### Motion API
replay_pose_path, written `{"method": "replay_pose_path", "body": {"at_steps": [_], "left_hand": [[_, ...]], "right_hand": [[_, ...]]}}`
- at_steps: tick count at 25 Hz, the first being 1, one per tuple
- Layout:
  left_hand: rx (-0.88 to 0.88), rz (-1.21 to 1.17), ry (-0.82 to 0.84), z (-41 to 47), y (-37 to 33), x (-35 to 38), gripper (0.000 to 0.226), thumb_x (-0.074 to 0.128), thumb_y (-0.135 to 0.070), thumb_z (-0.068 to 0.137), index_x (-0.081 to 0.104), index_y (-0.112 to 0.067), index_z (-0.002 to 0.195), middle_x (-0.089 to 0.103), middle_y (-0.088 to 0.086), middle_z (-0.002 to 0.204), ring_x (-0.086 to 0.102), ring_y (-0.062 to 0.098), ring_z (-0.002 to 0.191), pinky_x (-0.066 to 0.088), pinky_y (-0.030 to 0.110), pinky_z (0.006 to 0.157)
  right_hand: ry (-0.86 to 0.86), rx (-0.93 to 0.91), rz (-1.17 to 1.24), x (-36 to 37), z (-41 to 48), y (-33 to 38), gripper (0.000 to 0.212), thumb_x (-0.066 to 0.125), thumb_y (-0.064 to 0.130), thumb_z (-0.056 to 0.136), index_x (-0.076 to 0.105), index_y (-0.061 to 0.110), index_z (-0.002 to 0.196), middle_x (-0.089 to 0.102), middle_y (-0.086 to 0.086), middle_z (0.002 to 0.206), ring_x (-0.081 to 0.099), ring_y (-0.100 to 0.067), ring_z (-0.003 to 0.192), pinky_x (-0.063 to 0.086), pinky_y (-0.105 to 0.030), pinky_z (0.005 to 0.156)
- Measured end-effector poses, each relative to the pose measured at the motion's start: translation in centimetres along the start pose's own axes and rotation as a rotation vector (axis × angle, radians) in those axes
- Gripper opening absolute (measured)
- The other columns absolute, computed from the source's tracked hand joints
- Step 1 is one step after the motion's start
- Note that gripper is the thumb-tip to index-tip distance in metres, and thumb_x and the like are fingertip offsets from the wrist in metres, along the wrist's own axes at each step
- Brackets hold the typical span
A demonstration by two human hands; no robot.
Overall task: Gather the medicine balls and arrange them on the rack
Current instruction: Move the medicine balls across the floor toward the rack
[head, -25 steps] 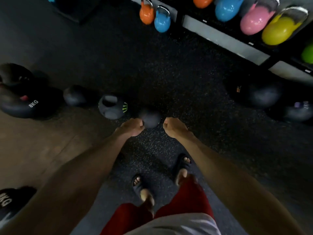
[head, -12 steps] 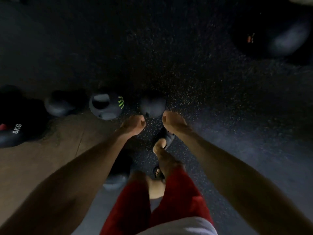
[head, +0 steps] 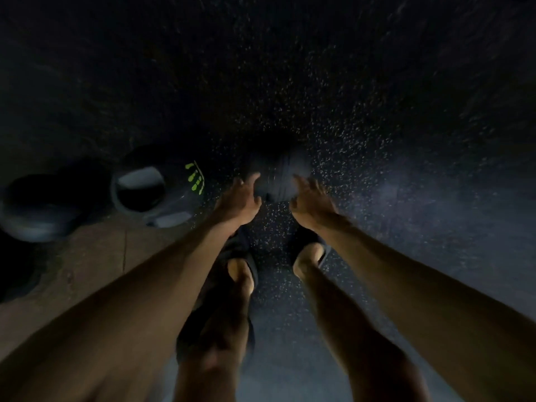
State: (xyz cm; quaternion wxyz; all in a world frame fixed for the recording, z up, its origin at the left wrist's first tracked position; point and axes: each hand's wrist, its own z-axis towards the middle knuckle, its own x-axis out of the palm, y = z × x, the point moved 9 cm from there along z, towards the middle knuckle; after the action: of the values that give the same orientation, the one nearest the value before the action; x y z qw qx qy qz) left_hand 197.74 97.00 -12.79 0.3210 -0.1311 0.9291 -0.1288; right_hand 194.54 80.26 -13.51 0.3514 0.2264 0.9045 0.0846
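Change: both hands were clenched half a second ago; now the fingers are spread, and the view is closer to the ground.
Left hand [head: 240, 198]: released, holding nothing, at the left side of the small ball.
Right hand [head: 311, 201]: released too, at its right side.
Small ball [head: 277, 181]: dark grey, round, blurred; on the speckled floor [head: 377, 140] between the hands; contact cannot be told.
Neighbours: handled ball [head: 156, 190] with green marks just left; dark ball [head: 43, 207] farther left.
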Motion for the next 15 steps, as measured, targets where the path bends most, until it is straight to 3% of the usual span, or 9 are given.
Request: {"method": "replay_pose_path", "body": {"at_steps": [2, 4, 7, 11, 15], "left_hand": [[-0.034, 0.035, -0.001, 4.7, 2.7, 1.9, 0.073, 0.056, -0.029, 0.099, 0.012, -0.035, 0.157, 0.035, 0.016, 0.148, 0.051, 0.037, 0.126, 0.046, 0.046, 0.097], [-0.034, 0.087, 0.002, 8.7, 4.1, 3.8, 0.083, 0.059, -0.03, 0.098, 0.002, -0.038, 0.158, 0.029, 0.016, 0.154, 0.042, 0.038, 0.135, 0.04, 0.052, 0.105], [0.07, 0.089, -0.097, 12.4, 3.7, 4.7, 0.088, 0.059, -0.037, 0.098, -0.006, -0.039, 0.158, 0.018, 0.016, 0.163, 0.027, 0.037, 0.146, 0.028, 0.056, 0.114], [0.303, -0.051, -0.319, 15.6, 1.2, 2.9, 0.073, 0.044, -0.061, 0.097, 0.007, -0.042, 0.158, 0.02, 0.017, 0.163, 0.023, 0.034, 0.149, 0.023, 0.056, 0.118], [0.379, -0.157, -0.325, 18.2, -2.6, 3.1, 0.094, 0.049, -0.077, 0.084, 0.004, -0.041, 0.157, -0.001, 0.014, 0.167, 0.002, 0.035, 0.153, 0.012, 0.057, 0.121]], "right_hand": [[-0.027, 0.054, 0.023, 3.5, 4.1, -0.6, 0.075, 0.049, 0.04, 0.1, 0.003, 0.03, 0.159, 0.008, -0.018, 0.165, 0.017, -0.043, 0.149, 0.029, -0.062, 0.113], [-0.059, 0.093, 0.076, 6.0, 7.5, -0.8, 0.083, 0.048, 0.051, 0.099, -0.009, 0.035, 0.158, -0.009, -0.016, 0.166, 0.003, -0.041, 0.153, 0.02, -0.066, 0.115], [-0.192, 0.117, 0.143, 6.4, 10.8, -1.4, 0.088, 0.044, 0.063, 0.096, -0.02, 0.043, 0.153, -0.019, -0.018, 0.164, -0.004, -0.042, 0.153, 0.019, -0.064, 0.116], [-0.326, 0.11, 0.224, 2.7, 14.3, -4.3, 0.078, 0.028, 0.077, 0.092, -0.013, 0.051, 0.153, -0.001, -0.011, 0.168, 0.008, -0.04, 0.153, 0.022, -0.065, 0.114], [-0.336, 0.181, 0.337, -1.6, 18.9, -7.2, 0.075, 0.025, 0.079, 0.091, 0.009, 0.045, 0.156, 0.029, -0.009, 0.161, 0.03, -0.039, 0.144, 0.031, -0.062, 0.113]]}}
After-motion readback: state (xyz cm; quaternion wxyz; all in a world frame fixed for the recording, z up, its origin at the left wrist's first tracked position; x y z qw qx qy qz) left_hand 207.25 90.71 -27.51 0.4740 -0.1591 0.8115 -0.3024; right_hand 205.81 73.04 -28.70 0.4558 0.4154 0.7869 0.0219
